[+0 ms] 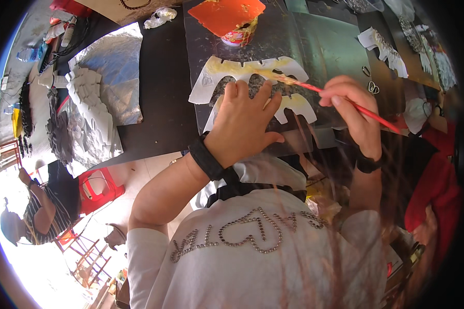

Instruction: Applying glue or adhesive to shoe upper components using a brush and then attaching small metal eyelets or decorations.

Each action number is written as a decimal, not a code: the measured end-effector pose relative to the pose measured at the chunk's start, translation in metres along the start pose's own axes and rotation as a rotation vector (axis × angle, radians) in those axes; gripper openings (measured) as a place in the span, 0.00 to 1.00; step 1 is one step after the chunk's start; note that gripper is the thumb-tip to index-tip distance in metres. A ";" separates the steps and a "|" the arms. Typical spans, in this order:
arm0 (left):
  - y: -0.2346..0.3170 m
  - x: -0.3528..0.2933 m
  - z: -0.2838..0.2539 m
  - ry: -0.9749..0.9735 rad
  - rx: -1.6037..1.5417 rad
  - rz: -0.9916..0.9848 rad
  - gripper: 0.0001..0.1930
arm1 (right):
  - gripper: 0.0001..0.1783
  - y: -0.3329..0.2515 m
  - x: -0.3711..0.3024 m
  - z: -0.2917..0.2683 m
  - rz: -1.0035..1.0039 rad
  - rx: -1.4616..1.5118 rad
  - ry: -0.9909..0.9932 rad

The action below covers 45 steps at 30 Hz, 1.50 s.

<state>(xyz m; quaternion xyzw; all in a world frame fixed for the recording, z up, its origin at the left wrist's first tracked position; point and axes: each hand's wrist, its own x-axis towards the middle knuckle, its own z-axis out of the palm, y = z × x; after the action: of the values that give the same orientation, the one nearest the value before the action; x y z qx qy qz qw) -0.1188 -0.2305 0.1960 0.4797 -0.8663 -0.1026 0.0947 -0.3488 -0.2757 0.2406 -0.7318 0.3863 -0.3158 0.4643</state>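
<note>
My left hand (245, 121) lies with its fingers spread over two white cut-out pieces, its fingertips at the lower edge of the upper one. That upper white piece (205, 82) has scalloped edges and a yellowish, wet-looking smear along it. Below it, partly under my hand, is the lower white piece (299, 107), also smeared yellow. My right hand (353, 105) is closed around a thin brush (308, 86) with a red handle. The brush's yellow-coated tip touches the right half of the upper piece. Beyond the pieces stands a smeared red can (241, 37) with an orange sheet (227, 14) over it.
A stack of white cut pieces (90, 103) rests on silvery sheeting (126, 77) at the left. More white pieces (384, 51) lie at the far right. A crumpled white wad (160, 17) is at the back. Another person (41, 206) is at the lower left, near a red stool (102, 190).
</note>
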 end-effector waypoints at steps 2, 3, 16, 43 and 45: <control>0.001 0.001 0.001 -0.008 0.003 0.001 0.36 | 0.08 0.003 0.004 0.005 0.020 0.018 0.009; 0.000 0.000 0.001 -0.006 -0.005 0.001 0.36 | 0.08 0.004 0.006 0.006 0.029 0.028 0.044; -0.001 0.001 0.001 -0.006 0.011 0.003 0.35 | 0.08 0.001 -0.005 -0.009 0.061 -0.012 0.125; 0.005 0.013 0.004 -0.012 -0.081 0.011 0.37 | 0.09 0.009 -0.009 -0.004 0.147 0.015 0.166; 0.005 0.015 0.005 -0.018 -0.078 0.008 0.36 | 0.09 0.010 -0.010 -0.007 0.121 0.010 0.155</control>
<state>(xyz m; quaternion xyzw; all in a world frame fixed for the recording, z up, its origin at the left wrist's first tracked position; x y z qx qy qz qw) -0.1319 -0.2403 0.1936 0.4712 -0.8643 -0.1404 0.1058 -0.3625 -0.2727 0.2328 -0.6781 0.4629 -0.3450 0.4548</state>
